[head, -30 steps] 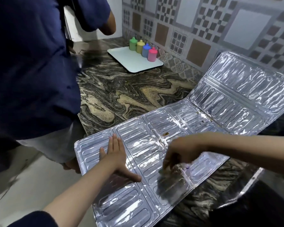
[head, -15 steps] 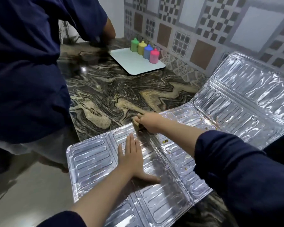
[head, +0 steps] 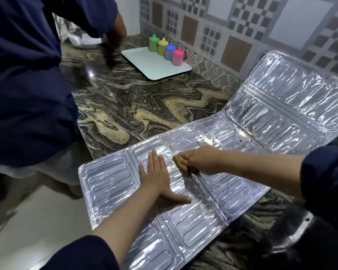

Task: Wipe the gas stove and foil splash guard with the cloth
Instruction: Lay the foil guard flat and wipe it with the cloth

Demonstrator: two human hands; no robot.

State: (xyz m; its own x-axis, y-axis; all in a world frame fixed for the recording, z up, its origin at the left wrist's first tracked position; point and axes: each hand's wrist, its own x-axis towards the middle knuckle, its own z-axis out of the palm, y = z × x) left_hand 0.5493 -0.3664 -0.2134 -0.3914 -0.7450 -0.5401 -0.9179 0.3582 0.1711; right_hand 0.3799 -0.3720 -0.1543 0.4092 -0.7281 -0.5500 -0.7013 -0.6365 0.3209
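Observation:
The silver foil splash guard lies folded out over the marbled counter, its far panel leaning up against the tiled wall. Small brown spots dot its middle panels. My left hand presses flat on the foil, fingers spread, holding nothing. Just to its right, my right hand is closed around a yellowish-brown cloth that touches the foil near a fold. The dark edge of the gas stove shows at the lower right, mostly hidden.
A second person in dark blue stands close on the left, one hand down on the counter at the back. A white tray with several coloured bottles sits by the wall. The foil overhangs the counter's front edge above the floor.
My right hand with the cloth swept from the near part of the foil up to its far edge, then came back a little toward me. My left hand stayed flat on the foil.

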